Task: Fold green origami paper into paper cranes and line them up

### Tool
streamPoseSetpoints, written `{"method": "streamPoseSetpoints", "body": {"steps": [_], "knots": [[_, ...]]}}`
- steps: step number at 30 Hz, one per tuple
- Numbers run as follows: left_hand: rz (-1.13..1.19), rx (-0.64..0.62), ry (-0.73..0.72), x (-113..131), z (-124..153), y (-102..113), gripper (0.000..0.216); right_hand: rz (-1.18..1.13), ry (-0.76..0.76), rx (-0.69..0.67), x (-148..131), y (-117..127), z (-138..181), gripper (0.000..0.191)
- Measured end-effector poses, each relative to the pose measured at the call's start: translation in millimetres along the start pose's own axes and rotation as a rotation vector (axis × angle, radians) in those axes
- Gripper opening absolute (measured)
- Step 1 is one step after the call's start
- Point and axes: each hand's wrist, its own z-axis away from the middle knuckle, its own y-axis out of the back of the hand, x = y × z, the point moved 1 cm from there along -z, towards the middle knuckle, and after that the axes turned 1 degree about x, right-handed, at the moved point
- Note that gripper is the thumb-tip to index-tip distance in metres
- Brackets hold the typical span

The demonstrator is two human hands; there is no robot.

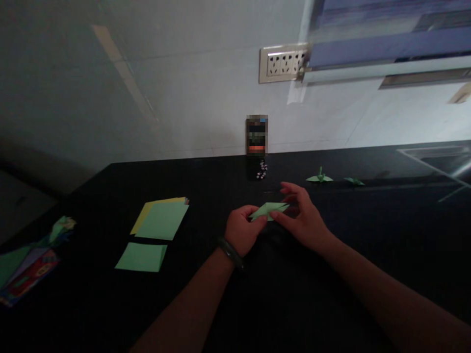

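A folded piece of light green paper (270,210) is held just above the black countertop, between my two hands. My left hand (243,228), with a dark bangle on its wrist, pinches the paper's left end between thumb and fingers. On the right side, the thumb of my right hand (305,218) presses on the paper's near face, and its fingers curve behind the right tip. Two folded green paper cranes, one nearer (320,176) and one farther right (354,181), lie beyond my right hand.
Left of my hands lies a stack of green and yellow paper sheets (162,220), with a smaller green sheet (142,257) before it. Colourful packaging (31,274) is at far left. A phone (256,136) with a beaded strap leans on the wall below a socket panel (281,63). A sink edge (434,166) is at right.
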Motion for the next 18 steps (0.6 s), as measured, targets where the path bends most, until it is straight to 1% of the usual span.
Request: {"method": "streamPoseSetpoints", "body": {"steps": [1,2,3,4,5,7,9,13,16,18], "knots": [[-0.009,-0.003,0.012,1.3,-0.3,1.2,0.014,0.096,0.149,0.002,-1.7,2.1,-0.1,0.058],[-0.014,-0.012,0.019,2.4,-0.4,1.9,0.013,0.183,0.277,-0.041,-3.3,3.2,0.1,0.051],[-0.016,-0.019,0.024,3.2,-0.3,2.3,0.012,0.247,0.377,-0.096,-4.5,3.7,0.6,0.039],[-0.015,-0.028,0.026,3.8,-0.2,2.5,0.012,0.290,0.445,-0.146,-5.2,3.6,1.1,0.027],[-0.010,-0.034,0.026,4.1,0.0,2.5,0.012,0.304,0.482,-0.175,-5.4,3.3,1.6,0.020],[0.011,-0.037,0.037,4.0,0.2,2.2,0.013,0.294,0.470,-0.179,-4.3,2.2,1.9,0.015],[0.054,-0.037,0.055,3.6,0.3,1.5,0.014,0.266,0.414,-0.157,-2.8,1.0,1.8,0.012],[0.209,-0.025,0.046,4.3,0.4,-0.6,0.016,0.219,0.355,-0.138,-4.1,0.7,1.4,0.009],[0.323,-0.026,0.047,5.2,0.8,-2.1,0.019,0.204,0.309,-0.150,-7.9,0.9,1.7,0.005],[0.345,-0.031,0.055,4.9,1.1,-2.8,0.021,0.180,0.250,-0.169,-9.5,0.1,2.1,0.004]]}}
